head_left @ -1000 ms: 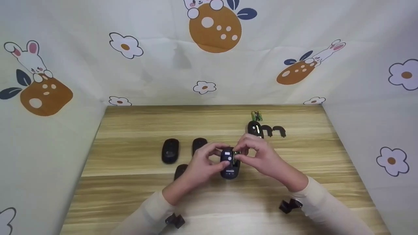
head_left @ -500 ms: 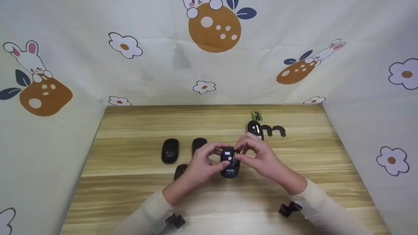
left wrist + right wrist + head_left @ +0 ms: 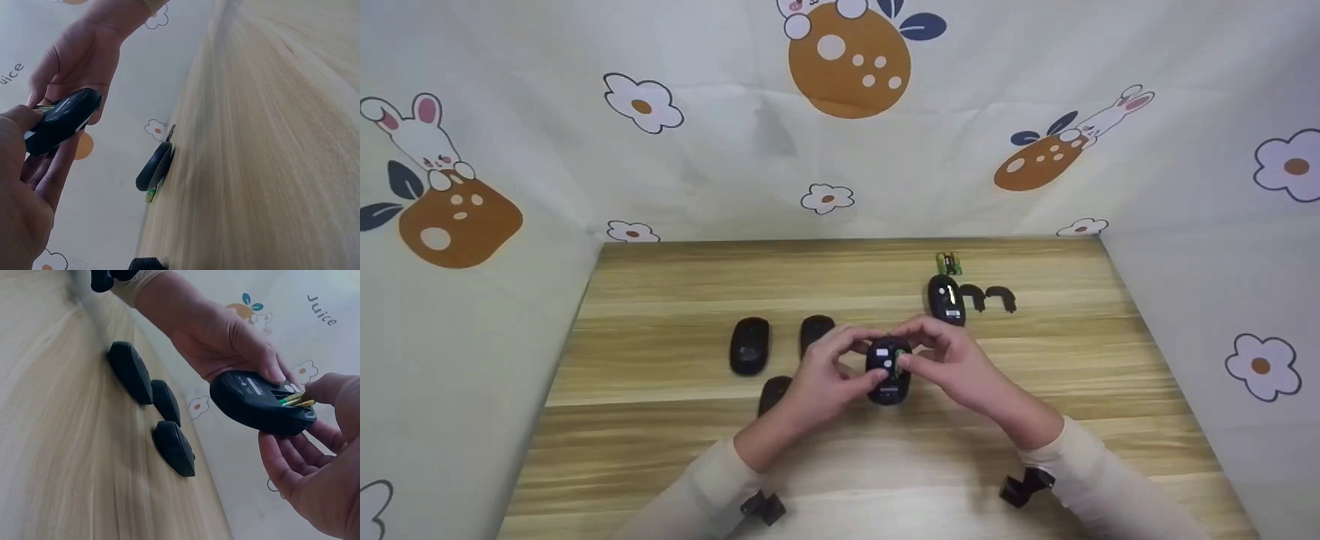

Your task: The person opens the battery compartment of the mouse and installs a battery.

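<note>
My left hand point(image 3: 826, 379) grips a black computer mouse point(image 3: 889, 391) turned underside up, thumb across its base and fingers along the far side. On the side nearer my right hand point(image 3: 956, 367), the battery compartment lies uncovered. A green-and-gold battery point(image 3: 292, 400) shows in it, one end sticking up at the opening in the right wrist view. My right thumb point(image 3: 325, 389) presses on that battery while the other right fingers curl under and around the mouse's edge. Both hands hold the mouse above the table.
Another upturned mouse point(image 3: 946, 301) lies at the back right, beside two curved black covers point(image 3: 973, 297) and a pair of green batteries point(image 3: 949, 264). Left of my hands rest three black mice, one of them a mouse point(image 3: 750, 346) farthest left. Printed cloth walls point(image 3: 720, 165) border the wooden table point(image 3: 675, 277).
My right index finger has moved from pinching the battery to the mouse's far edge, while the thumb stays on the battery. The mouse has tilted slightly.
</note>
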`<state>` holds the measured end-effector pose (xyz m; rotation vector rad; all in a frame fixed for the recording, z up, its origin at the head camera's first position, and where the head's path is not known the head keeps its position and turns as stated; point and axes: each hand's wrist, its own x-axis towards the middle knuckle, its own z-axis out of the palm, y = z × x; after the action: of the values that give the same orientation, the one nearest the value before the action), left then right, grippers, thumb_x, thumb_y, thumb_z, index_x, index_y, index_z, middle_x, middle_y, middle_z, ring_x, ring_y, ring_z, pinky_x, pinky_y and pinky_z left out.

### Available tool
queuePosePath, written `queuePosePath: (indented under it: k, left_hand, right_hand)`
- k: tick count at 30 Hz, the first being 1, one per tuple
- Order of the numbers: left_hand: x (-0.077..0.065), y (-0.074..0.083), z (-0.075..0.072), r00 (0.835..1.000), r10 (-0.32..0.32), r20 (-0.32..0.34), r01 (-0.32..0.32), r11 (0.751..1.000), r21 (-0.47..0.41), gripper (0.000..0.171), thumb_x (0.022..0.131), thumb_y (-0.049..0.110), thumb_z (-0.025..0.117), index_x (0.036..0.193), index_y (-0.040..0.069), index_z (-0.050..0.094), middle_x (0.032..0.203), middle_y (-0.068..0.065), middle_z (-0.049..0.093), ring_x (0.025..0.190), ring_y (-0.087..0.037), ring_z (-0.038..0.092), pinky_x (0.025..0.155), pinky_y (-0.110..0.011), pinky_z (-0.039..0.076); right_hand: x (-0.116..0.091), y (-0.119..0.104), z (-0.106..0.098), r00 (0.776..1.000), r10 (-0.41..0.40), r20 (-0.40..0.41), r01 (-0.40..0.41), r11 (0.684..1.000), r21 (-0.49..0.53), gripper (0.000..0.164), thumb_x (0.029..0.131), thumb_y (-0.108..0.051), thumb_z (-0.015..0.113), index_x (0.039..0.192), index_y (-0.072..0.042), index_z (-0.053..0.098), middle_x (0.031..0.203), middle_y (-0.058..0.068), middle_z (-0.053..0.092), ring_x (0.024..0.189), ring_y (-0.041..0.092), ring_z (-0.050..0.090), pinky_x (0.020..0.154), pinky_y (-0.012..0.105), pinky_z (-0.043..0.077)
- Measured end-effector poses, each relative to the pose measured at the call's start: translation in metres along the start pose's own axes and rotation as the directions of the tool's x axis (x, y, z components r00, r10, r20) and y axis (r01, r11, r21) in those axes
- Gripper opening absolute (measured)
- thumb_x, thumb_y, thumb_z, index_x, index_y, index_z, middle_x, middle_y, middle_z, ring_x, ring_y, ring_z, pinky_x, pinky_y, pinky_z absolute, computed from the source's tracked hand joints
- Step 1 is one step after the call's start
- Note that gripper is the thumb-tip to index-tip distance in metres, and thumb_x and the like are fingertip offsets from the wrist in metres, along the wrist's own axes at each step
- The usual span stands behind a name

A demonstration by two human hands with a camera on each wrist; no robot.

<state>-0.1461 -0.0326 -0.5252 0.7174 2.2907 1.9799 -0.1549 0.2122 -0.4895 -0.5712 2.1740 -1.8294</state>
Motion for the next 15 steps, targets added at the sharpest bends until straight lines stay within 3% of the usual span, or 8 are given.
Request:
queuePosePath:
  k: [8, 15]
  left_hand:
    - [0.0010, -0.0012, 0.0016, 0.999, 0.029, 0.013, -0.029, 1.000, 0.006, 0.043, 0.096, 0.015, 0.089, 0.137, 0.017, 0.075, 0.132, 0.000, 0.070, 0.114, -0.021, 0.071, 0.069, -0.034, 0.069]
    - [0.0016, -0.0009, 0.0023, 1.000, 0.020, 0.016, -0.020, 1.000, 0.005, 0.044, 0.096, 0.016, 0.089, 0.137, 0.017, 0.075, 0.131, 0.000, 0.070, 0.115, -0.021, 0.070, 0.070, -0.034, 0.069]
  right_hand:
    - [0.0004, 0.0018, 0.0006, 1.000, -0.007, -0.002, 0.007, 0.999, 0.033, 0.031, 0.098, 0.002, 0.076, 0.127, 0.006, 0.068, 0.124, 0.017, 0.071, 0.112, 0.027, 0.068, 0.093, 0.038, 0.067]
    - [0.0000, 0.0055, 0.0012, 0.998, -0.061, -0.025, 0.061, 0.998, -0.003, 0.027, 0.099, 0.005, 0.075, 0.125, 0.004, 0.070, 0.123, 0.018, 0.071, 0.109, 0.027, 0.070, 0.091, 0.036, 0.067]
